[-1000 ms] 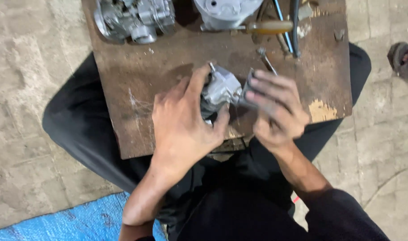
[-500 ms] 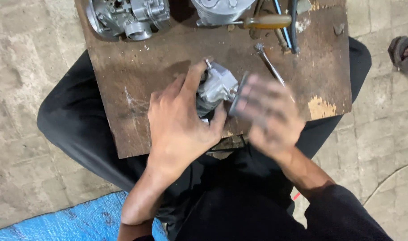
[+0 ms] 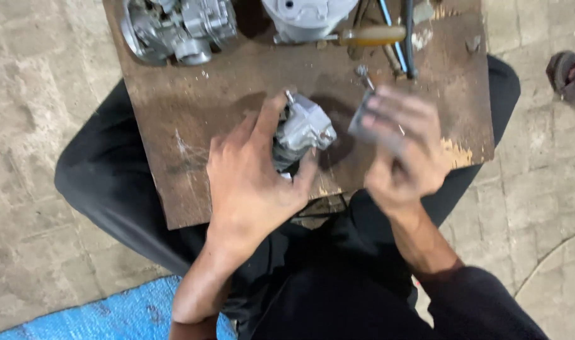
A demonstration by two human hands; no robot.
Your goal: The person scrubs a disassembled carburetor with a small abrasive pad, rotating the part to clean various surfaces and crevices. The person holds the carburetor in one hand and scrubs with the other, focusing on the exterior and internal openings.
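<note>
Behind gripped carburetor (image 3: 303,129), perhaps another (image 3: 177,28).

The person wears black trousers (image 3: 111,189). The right arm has a dark sleeve (image 3: 482,302) pushed up past the forearm; the left forearm (image 3: 202,283) is bare. Both hands are gloveless.

Grey cast-metal carburettor part (image 3: 303,129) tilted on brown board; flat grey piece (image 3: 361,118) beside.

Dull cast-metal carburettor part (image 3: 303,129) on rough, stained wooden board (image 3: 193,126)
</note>
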